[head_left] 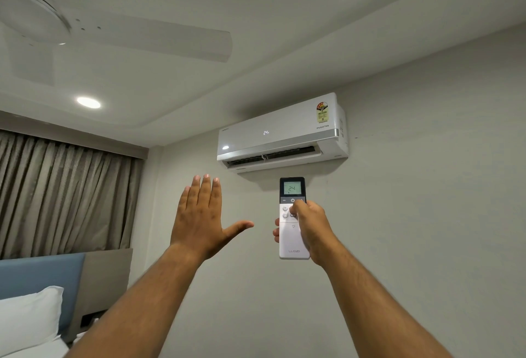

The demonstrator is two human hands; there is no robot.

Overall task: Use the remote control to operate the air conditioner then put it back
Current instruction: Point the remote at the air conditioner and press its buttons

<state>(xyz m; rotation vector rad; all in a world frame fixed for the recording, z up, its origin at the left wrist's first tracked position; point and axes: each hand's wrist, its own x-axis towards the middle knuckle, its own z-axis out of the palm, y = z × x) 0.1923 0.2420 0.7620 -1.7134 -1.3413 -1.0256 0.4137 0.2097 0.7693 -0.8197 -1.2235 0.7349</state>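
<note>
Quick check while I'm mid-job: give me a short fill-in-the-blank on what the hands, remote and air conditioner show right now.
1. The remote is held in the ____ hand.
2. Its screen and the air conditioner both read ____.
3. The left hand is raised, open and holding ____.
4. The air conditioner is mounted on the wall, directly ____ the remote.

Missing words: right; 24; nothing; above

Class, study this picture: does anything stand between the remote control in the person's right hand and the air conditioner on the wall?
Nothing visible does. The remote control, gripped in the right hand, points up at the air conditioner with only bare wall between them. The open left hand is raised off to the side, clear of that line.
</note>
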